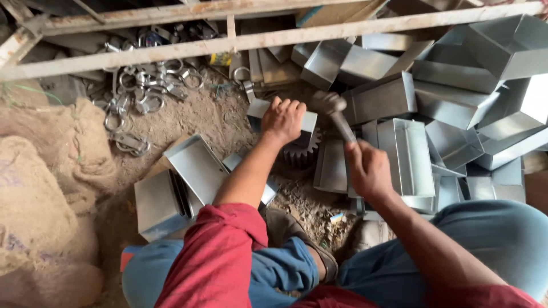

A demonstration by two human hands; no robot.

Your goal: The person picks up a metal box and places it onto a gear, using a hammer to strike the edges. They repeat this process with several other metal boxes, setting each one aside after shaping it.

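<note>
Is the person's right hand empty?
No, the right hand grips the handle of a hammer, its head raised over the folded metal sheet piece that the left hand holds down.

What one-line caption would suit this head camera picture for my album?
Left hand steadies a folded metal piece on a gear wheel while right hand grips a hammer, metal boxes heaped around.
</note>
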